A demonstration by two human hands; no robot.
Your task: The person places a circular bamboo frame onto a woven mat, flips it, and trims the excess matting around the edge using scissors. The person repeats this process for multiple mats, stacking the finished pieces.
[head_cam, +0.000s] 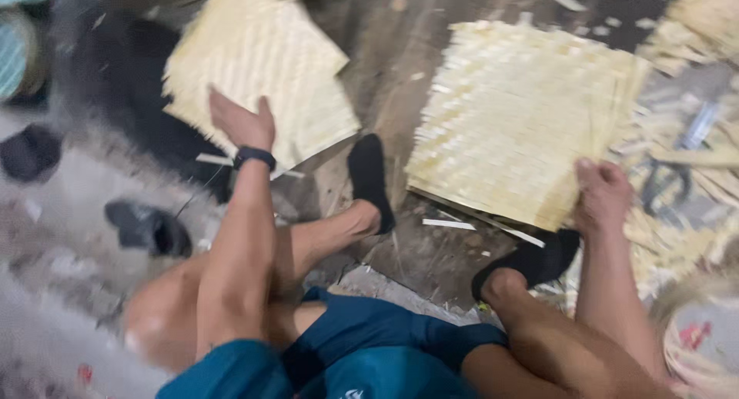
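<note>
My left hand [240, 122] rests with fingers apart on the near edge of a pale woven bamboo mat [262, 68] at the upper left; a dark band sits on that wrist. My right hand [602, 195] grips the near right corner of a stack of woven bamboo mats [516, 114] on the right. I sit low, bare knees up, in blue shorts, with both feet in black socks [369, 176] on the floor between the two mats.
Loose bamboo strips and offcuts [685, 176] litter the floor at the right. A dark shoe [150, 228] lies at the left, another dark object [29, 153] further left. A striped teal item [15, 53] shows at the top left corner.
</note>
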